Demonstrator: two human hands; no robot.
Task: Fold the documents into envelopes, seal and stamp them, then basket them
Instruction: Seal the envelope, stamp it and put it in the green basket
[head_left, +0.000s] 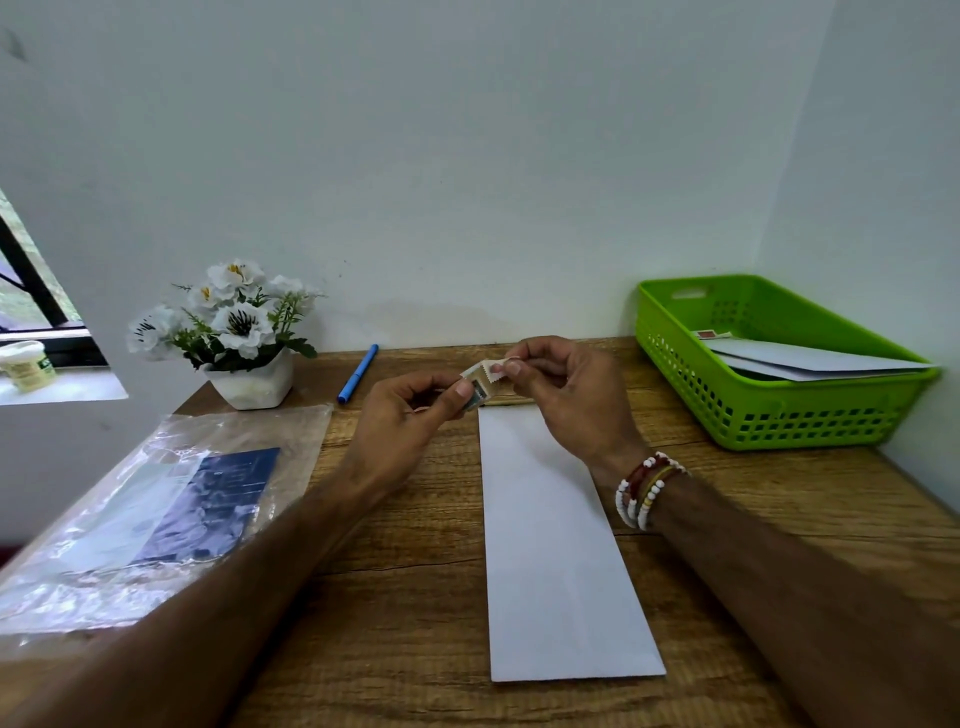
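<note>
At the far left of the frame a small jar (27, 365) sits on the window ledge. Lower left, a clear plastic sleeve (156, 514) holding dark blue sheets lies flat on the wooden table (415, 597). Behind it a white pot of artificial flowers (234, 332) stands against the wall, and a blue pen (358, 373) lies just beside it.

At centre, the left hand (400, 415) is closed on a small stack of stamps (478, 387), thumb pressed on top. The right hand (566, 389) pinches the upper stamp between thumb and forefinger, apparently peeling one free. Stamps are feather-light, thin and easy to tear along the perforations, so a grip at a corner with slow separation looks wisest.

Beneath the hands a long white envelope (561, 561) lies flat, pale and slippery-looking on the wood. It likely needs a steadying finger while the stamp is pressed on.

At the right, the green basket (769, 415) already holds stamped envelopes. Nothing blocks the path to it.
</note>
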